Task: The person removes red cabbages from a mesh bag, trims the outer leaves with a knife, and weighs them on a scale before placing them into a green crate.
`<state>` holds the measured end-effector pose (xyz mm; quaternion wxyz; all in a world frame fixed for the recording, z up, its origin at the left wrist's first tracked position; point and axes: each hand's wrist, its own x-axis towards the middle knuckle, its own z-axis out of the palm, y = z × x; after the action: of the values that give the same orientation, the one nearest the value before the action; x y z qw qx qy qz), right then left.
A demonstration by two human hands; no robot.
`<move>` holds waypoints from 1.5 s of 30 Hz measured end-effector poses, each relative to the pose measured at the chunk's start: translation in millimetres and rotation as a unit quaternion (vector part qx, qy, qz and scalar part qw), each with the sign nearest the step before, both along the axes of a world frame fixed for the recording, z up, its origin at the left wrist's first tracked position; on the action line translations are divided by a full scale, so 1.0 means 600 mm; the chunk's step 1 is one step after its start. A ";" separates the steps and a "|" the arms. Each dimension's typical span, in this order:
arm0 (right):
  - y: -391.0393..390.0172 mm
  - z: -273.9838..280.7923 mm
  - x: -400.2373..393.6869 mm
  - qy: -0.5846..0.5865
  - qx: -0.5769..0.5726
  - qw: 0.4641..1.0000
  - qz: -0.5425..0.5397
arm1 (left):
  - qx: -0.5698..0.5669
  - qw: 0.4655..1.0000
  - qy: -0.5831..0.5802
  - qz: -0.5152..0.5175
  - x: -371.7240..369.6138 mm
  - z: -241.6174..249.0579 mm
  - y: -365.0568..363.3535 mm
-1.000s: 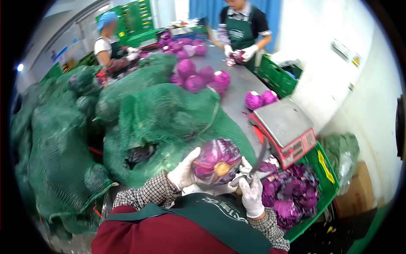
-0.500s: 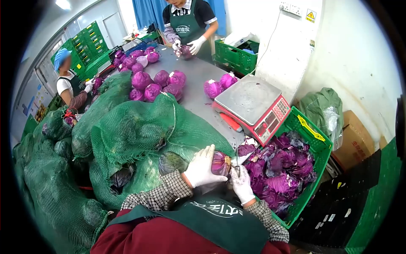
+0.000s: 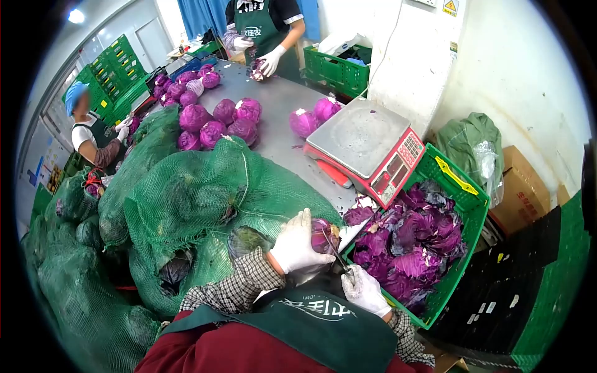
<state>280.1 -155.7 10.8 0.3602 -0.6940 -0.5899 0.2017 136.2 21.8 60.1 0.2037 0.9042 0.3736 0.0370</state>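
My left hand (image 3: 300, 244), in a white glove, is pressed on a purple cabbage (image 3: 323, 236) at the near edge of the table. In my right hand (image 3: 365, 291), also gloved, is a knife (image 3: 337, 253) whose blade reaches up to the cut end of that cabbage. The fingers are wrapped round its handle. A darker cabbage (image 3: 245, 242) lies left of my left hand, beside a green mesh sack (image 3: 186, 186). Just right of the held cabbage stands a green crate (image 3: 457, 264) heaped with loose purple leaves (image 3: 410, 248).
A red scale (image 3: 367, 143) stands beyond the crate. Purple cabbages (image 3: 212, 133) are grouped on the grey table (image 3: 277, 102). Full mesh sacks (image 3: 74, 280) line the left. One co-worker (image 3: 261, 37) handles a cabbage at the back; another co-worker (image 3: 93, 127) stands at the left.
My right hand has moved down and slightly right, away from the cabbage's cut end, and more of the blade shows. The back co-worker's hands have moved apart. The whole view has shifted slightly.
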 end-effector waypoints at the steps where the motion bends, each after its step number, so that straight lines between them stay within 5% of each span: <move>1: 0.002 -0.003 0.001 -0.012 0.001 1.000 0.011 | -0.004 1.000 0.003 -0.002 0.002 0.002 0.001; 6: 0.029 -0.034 0.017 -0.038 -0.013 0.999 0.012 | 0.024 0.999 0.026 -0.009 0.008 0.003 -0.001; 10: 0.074 0.003 0.027 -0.087 -0.204 0.975 -0.017 | 0.040 0.999 0.024 0.013 0.026 0.004 0.003; 13: 0.116 -0.025 0.037 -0.085 -0.176 0.981 -0.018 | 0.011 0.998 0.060 0.015 0.040 0.018 -0.007; 16: 0.145 -0.016 0.043 -0.108 -0.219 0.969 -0.047 | 0.098 0.995 -0.001 -0.006 0.028 -0.004 -0.038; 17: 0.147 -0.043 0.047 -0.069 -0.224 0.972 -0.027 | 0.111 0.993 -0.028 -0.004 0.020 -0.015 -0.044; 21: 0.112 -0.144 0.021 -0.001 0.120 0.993 0.003 | 0.045 0.991 -0.127 0.013 -0.046 -0.028 -0.026; 27: 0.133 -0.071 -0.011 0.401 -0.137 0.905 0.038 | 0.025 0.978 -0.202 -0.052 -0.101 -0.048 -0.012; 30: 0.111 -0.085 -0.020 0.361 0.042 0.931 0.027 | 0.072 0.965 -0.236 -0.093 -0.071 -0.042 -0.016; 32: 0.111 -0.107 -0.006 0.485 0.069 0.872 -0.003 | 0.086 0.959 -0.248 -0.106 -0.053 -0.044 -0.025; 34: 0.120 -0.125 0.009 0.765 0.081 0.637 -0.059 | 0.076 0.970 -0.210 -0.097 -0.044 -0.051 -0.026; 36: 0.110 -0.041 0.023 0.572 0.107 0.808 -0.086 | 0.052 0.982 -0.159 -0.085 -0.035 -0.031 -0.028; 38: 0.105 0.029 0.047 0.404 0.162 0.890 -0.135 | 0.018 0.987 -0.135 -0.082 -0.035 -0.025 -0.019; 40: 0.094 0.043 0.099 0.307 0.174 0.914 -0.197 | 0.030 0.990 -0.121 -0.070 -0.035 -0.025 -0.012; 43: 0.036 -0.064 0.240 0.282 0.089 0.918 -0.264 | 0.110 0.987 -0.104 -0.046 -0.027 -0.024 -0.004; 45: 0.012 -0.041 0.239 0.281 0.070 0.915 -0.280 | -0.010 0.990 -0.139 -0.023 -0.021 -0.045 0.022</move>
<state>423.3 -148.8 -13.5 0.6002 -0.7188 -0.2586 0.2373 123.3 34.8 32.9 0.2636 0.8967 0.3206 0.1539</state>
